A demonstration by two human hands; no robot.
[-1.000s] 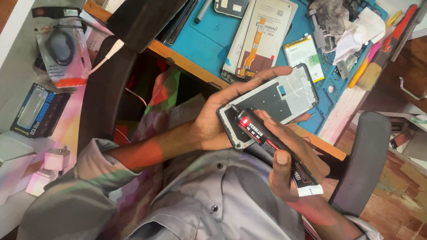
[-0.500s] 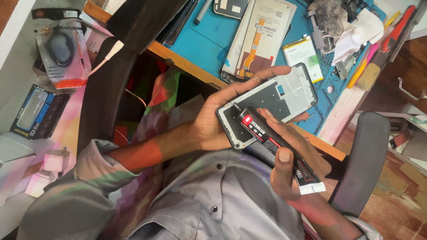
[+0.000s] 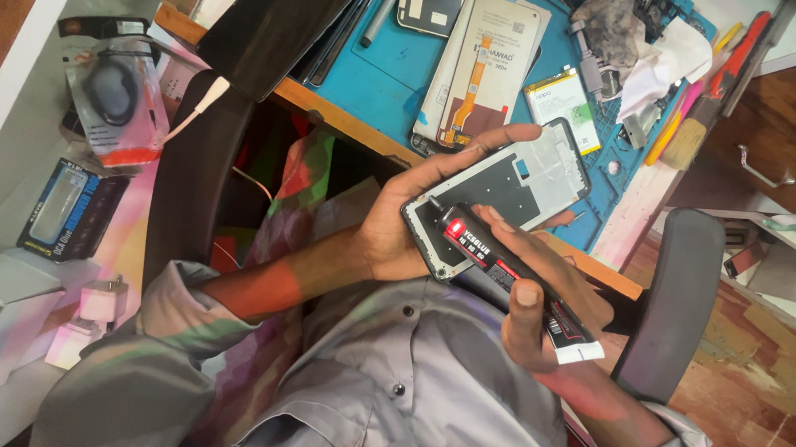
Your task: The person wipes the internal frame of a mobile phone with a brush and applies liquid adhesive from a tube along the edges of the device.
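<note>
1. Phone frame [image 3: 520,190]: grey, bare inner side up, in your left hand [image 3: 407,229]. The grip is closed around its lower edge, with one finger stretched along the upper side.
2. Glue tube [image 3: 505,276]: black with a red label, in your right hand [image 3: 527,300]. The grip is wrapped around the tube, thumb on top, and the nozzle lies over the frame's lower corner; whether it touches is unclear.
3. Blue mat [image 3: 379,75]: on the tabletop just beyond the frame.
4. Phone back panel [image 3: 481,63]: beyond the frame, on the mat, orange flex cable showing.
5. Battery [image 3: 562,105]: just beyond the frame.
6. Brush [image 3: 699,122]: beyond the frame's far end, near the mat edge.
</note>
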